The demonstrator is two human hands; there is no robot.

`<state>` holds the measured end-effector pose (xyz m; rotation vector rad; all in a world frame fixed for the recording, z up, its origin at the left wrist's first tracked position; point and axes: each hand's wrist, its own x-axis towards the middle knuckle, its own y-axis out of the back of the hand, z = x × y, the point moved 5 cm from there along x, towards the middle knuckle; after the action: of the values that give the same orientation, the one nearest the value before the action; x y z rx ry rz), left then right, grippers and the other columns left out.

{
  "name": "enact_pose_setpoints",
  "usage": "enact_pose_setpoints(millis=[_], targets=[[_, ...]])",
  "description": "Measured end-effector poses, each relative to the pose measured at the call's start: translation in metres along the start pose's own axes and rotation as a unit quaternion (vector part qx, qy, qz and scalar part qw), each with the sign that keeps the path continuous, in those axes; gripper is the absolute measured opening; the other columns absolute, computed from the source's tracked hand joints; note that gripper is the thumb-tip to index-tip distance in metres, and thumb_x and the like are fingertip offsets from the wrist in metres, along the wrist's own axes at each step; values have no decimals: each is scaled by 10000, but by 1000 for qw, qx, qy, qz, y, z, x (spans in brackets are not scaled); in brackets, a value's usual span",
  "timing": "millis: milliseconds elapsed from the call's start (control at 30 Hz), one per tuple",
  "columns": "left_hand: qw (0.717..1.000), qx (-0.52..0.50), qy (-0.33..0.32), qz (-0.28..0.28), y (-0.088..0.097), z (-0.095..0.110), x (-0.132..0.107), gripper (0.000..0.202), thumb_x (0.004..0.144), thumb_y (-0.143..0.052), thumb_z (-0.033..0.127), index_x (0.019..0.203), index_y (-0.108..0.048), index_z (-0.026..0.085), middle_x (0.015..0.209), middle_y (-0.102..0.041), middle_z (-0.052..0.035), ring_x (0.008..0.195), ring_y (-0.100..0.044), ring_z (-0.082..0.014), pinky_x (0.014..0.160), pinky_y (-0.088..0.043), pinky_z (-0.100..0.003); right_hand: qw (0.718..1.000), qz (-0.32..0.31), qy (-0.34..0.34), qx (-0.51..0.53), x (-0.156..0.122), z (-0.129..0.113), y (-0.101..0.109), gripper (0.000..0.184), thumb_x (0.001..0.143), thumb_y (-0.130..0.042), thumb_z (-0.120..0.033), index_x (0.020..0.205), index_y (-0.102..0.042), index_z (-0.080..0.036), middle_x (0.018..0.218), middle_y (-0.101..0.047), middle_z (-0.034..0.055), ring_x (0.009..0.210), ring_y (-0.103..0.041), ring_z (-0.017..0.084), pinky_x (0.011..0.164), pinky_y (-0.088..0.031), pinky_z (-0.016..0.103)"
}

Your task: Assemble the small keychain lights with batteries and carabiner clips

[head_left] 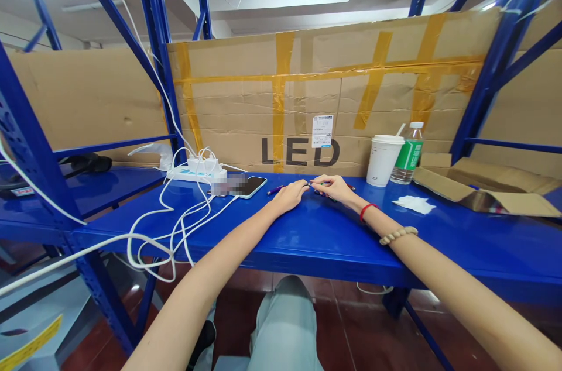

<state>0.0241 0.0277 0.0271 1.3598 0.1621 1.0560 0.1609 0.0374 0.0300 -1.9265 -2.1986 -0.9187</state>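
Both hands [290, 195] [332, 187] forward, close together

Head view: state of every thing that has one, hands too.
Left hand, fingertips at a tiny unclear item
Right hand, fingertips at same item
Cup, upright, lidded
Bottle, upright, capped
Low carton, open
Phone, flat, visible screen dark
Power strip, plugs inserted
White cables, loosely looped
LED cardboard, upright, taped
White scrap, lying flat
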Motion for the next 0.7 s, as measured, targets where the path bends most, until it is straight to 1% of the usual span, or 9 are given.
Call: enact_pose_setpoints(millis=[133,267,367,467,567,700], targets=[[1000,11,-8,-1,1,2,-1,263,919,-270,311,1007,-496,212,1063,-607,-42,978,-573,-175,826,-447,-290,1000,-11,25,-10,0,-3,0,443,542,-683,-534,698,-656,-120,762,-617,67,478,-446,68,391,-319,215],[1000,22,-17,0,1,4,-2,267,920,-264,310,1019,-493,212,1046,-614,-46,972,-578,-180,831,-445,-293,999,-11,43,-29,1,-5,1,461,517,-687,-556,655,-645,-117,789,-598,69,469,-459,66,400,-341,225],[999,31,-18,-1,-1,2,-2,263,918,-274,303,1038,-492,219,1045,-618,-43,972,-580,-184,838,-445,-302,998,7,55,-36,2,-5,2,488,491,-685,-579,642,-645,-116,776,-593,68,484,-467,73,418,-357,233],[998,50,-25,4,-2,1,-1,262,915,-288,298,1052,-497,220,1061,-617,-41,985,-578,-187,842,-445,-303,998,10,54,-36,2,-6,0,499,474,-679,-598,609,-624,-121,705,-584,54,485,-461,79,421,-347,234],[997,60,-21,32,0,2,-2,267,913,-302,285,1071,-503,212,1091,-608,-47,1004,-573,-187,850,-443,-292,999,17,41,-28,0,-10,-3,504,485,-657,-624,579,-574,-135,585,-557,27,462,-432,78,416,-324,230],[994,65,5,83,7,3,-4,284,914,-306,283,1099,-510,214,1120,-596,-52,1026,-561,-182,877,-430,-283,998,44,43,-17,1,-15,-7,516,530,-606,-665,569,-524,-157,480,-494,-10,426,-384,69,408,-304,225]])
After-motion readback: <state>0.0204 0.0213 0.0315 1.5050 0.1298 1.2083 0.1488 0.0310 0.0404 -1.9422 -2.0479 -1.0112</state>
